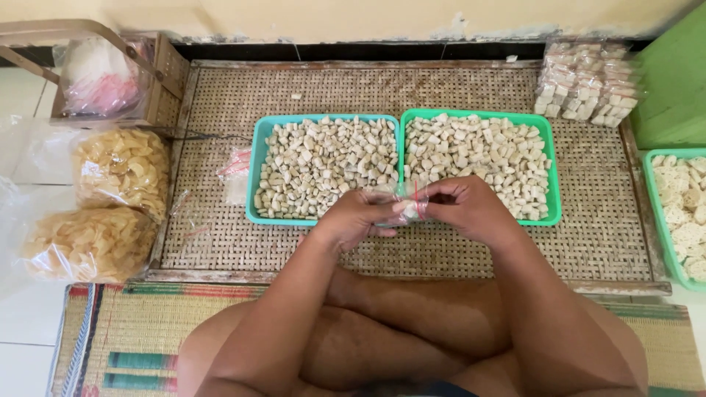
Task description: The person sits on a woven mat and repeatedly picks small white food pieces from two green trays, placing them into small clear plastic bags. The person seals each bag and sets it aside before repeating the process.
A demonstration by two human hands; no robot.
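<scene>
Far left: two big clear bags of yellowish chips lie on the floor, with a wooden basket holding plastic wrappers behind them.
Woven tray: a flat rattan tray on the floor carries the work; loose small empty bags lie on its left part.
Left tub: teal, full of small pale cracker pieces.
Left hand: its grip is clamped on the left end of the small packet, fingers curled under it.
Small packet: a clear little bag with a red strip at its mouth, a few pale pieces inside, held between both hands just above the near rims of the tubs.
Right hand: its grip is pinched shut on the packet's mouth by the red strip.
Doing it well: I'd judge the mouth wants pressing flat along the whole strip, with the pieces kept low.
Right tub: green, equally full.
Far right: a stack of filled packets and another tub.
</scene>
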